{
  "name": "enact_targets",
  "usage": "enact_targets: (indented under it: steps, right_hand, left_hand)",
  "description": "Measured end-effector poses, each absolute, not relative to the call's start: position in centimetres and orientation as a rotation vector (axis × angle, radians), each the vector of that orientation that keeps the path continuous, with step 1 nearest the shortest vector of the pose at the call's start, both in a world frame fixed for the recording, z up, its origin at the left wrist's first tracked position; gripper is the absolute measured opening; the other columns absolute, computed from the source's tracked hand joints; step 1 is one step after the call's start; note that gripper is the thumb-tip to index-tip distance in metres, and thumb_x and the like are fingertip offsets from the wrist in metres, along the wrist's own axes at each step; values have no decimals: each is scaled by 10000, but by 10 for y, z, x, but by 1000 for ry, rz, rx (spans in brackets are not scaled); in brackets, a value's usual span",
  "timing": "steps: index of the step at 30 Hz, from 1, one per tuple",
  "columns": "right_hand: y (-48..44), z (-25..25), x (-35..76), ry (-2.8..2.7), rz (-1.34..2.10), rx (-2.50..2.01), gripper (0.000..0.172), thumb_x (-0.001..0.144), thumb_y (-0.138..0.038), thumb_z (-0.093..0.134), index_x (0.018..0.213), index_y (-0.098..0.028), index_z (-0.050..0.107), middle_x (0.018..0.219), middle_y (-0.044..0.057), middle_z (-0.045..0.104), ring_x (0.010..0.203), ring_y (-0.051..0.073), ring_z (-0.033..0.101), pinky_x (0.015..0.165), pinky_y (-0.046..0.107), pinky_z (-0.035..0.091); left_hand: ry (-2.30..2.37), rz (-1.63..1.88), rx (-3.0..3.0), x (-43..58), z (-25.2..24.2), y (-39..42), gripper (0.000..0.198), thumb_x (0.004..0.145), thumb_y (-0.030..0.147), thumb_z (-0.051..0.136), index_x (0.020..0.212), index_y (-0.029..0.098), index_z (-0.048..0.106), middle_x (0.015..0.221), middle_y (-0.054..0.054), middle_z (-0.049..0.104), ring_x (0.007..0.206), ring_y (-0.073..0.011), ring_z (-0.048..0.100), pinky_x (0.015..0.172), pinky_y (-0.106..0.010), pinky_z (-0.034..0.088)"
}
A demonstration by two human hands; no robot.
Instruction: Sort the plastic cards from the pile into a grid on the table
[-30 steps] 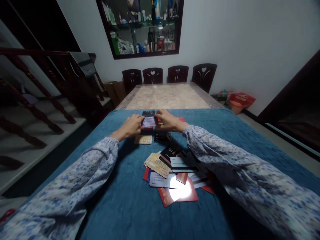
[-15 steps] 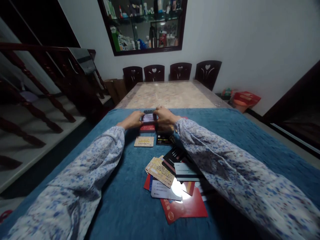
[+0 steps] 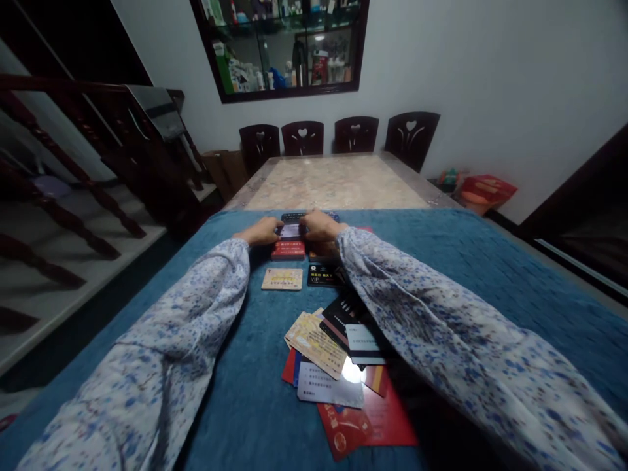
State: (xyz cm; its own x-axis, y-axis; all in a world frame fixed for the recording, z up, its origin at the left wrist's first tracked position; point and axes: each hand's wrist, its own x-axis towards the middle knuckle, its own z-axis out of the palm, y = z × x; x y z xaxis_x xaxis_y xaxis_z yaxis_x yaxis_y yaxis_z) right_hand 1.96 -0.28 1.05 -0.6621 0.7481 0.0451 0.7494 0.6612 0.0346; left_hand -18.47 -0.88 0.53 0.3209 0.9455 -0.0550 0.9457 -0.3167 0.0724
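Both arms reach far out over a blue cloth (image 3: 235, 392). My left hand (image 3: 260, 231) and my right hand (image 3: 318, 226) pinch the two ends of a pale card (image 3: 291, 230) and hold it low over the cloth, just beyond a red card (image 3: 288, 249). Nearer lie a beige card (image 3: 282, 279) and a black card (image 3: 321, 275), laid out flat in rows. A loose heap of cards (image 3: 333, 356) sits close to me, partly under my right sleeve.
The cloth covers the near end of a long marble-topped table (image 3: 333, 183). Several dark chairs (image 3: 356, 134) stand at its far end under a glass wall cabinet (image 3: 289, 46). A wooden stair rail (image 3: 73, 150) runs on the left. Red bags (image 3: 485, 190) lie on the floor at right.
Both hands have carried the pale card farther from me and lower toward the cloth, beyond the red card. The view has shifted slightly.
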Motion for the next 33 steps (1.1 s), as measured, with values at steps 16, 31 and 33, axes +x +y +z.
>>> enact_targets:
  steps: [16,31,33]
  right_hand:
    - [-2,9,18,-2843,-36,-1343,392,819,-190,658,1197,-142,750,1297,188,697,1213,331,623,942,352,519]
    - [7,6,15,-2870,107,-1343,397,857,-199,659,1247,-197,735,1246,121,743,1121,264,706,872,259,529]
    - [9,5,15,-2866,94,-1342,396,858,-201,662,1247,-201,735,1247,123,744,1123,272,706,870,268,531]
  left_hand:
    - [1737,5,2503,-183,1,-4,303,693,196,613,956,153,758,919,-79,736,902,-253,668,817,-299,522]
    - [1720,11,2430,-187,-2,3,474,688,192,635,1151,183,734,1054,-52,758,1003,-254,689,886,-282,537]
    - [1723,28,2427,-188,-3,3,486,691,193,643,1167,182,736,1063,-58,760,1008,-258,691,896,-286,537]
